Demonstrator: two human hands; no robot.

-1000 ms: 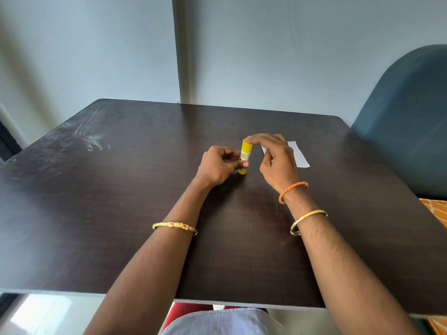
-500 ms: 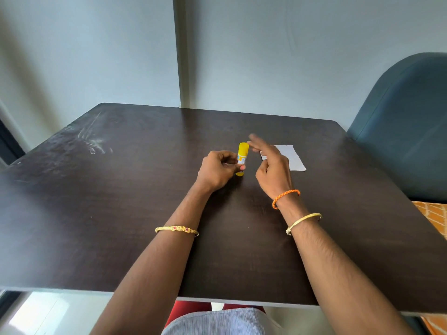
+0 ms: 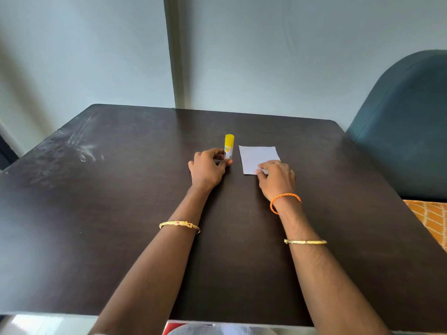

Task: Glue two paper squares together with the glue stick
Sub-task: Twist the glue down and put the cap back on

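Observation:
A yellow glue stick [image 3: 228, 144] stands upright, capped, on the dark table [image 3: 121, 213] near its middle. My left hand [image 3: 209, 167] grips the stick's lower part with thumb and fingers. Just to the right lies a white paper square [image 3: 256, 156] flat on the table. My right hand [image 3: 275, 178] rests on the paper's near right corner, fingertips pressing or pinching its edge. I cannot tell whether one sheet or two stacked sheets lie there.
A blue-grey upholstered chair [image 3: 406, 126] stands off the table's right side, with an orange patterned cushion [image 3: 433, 221] below it. The wall runs just behind the table's far edge. Scuff marks [image 3: 82, 146] show on the far left of the tabletop.
My right hand left the top of the glue stick and moved right, down onto the paper. My left hand kept hold of the stick, which stays upright.

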